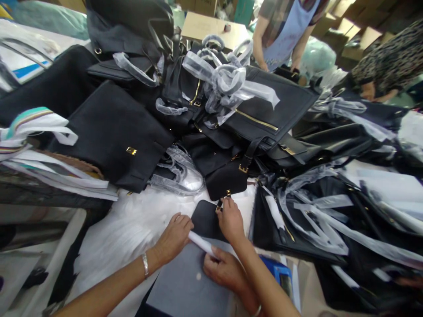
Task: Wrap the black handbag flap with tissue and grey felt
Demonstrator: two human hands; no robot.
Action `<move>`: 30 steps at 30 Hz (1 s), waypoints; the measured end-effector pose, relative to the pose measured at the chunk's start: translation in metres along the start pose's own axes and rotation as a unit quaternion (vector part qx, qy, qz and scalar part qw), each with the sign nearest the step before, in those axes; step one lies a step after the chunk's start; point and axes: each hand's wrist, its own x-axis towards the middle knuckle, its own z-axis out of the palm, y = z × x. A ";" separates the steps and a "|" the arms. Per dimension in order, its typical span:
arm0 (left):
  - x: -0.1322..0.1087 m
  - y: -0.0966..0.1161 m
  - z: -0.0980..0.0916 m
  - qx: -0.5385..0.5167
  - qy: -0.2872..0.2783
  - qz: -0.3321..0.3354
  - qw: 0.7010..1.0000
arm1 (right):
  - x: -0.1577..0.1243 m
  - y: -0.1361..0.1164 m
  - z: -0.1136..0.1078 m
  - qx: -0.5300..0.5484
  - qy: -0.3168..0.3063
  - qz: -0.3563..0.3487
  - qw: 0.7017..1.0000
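Our left hand (174, 237) has fingers closed on upper end of white roll (201, 242), over grey sheet (190, 281) — light, even grip should avoid creases. Lower right-side hand (226, 269) grips other end; upper right-side hand (231, 219) pinches gold-buckled strap (218, 206) — which is ours, cannot tell.

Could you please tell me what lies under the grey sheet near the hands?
A black flap shows past the upper edge of the grey sheet, and some black material at its lower left; the rest underneath is covered, so I cannot tell.
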 end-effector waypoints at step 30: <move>-0.063 0.040 0.018 0.091 -0.004 0.113 0.989 | -0.057 -0.001 0.023 0.032 -0.160 -0.089 0.983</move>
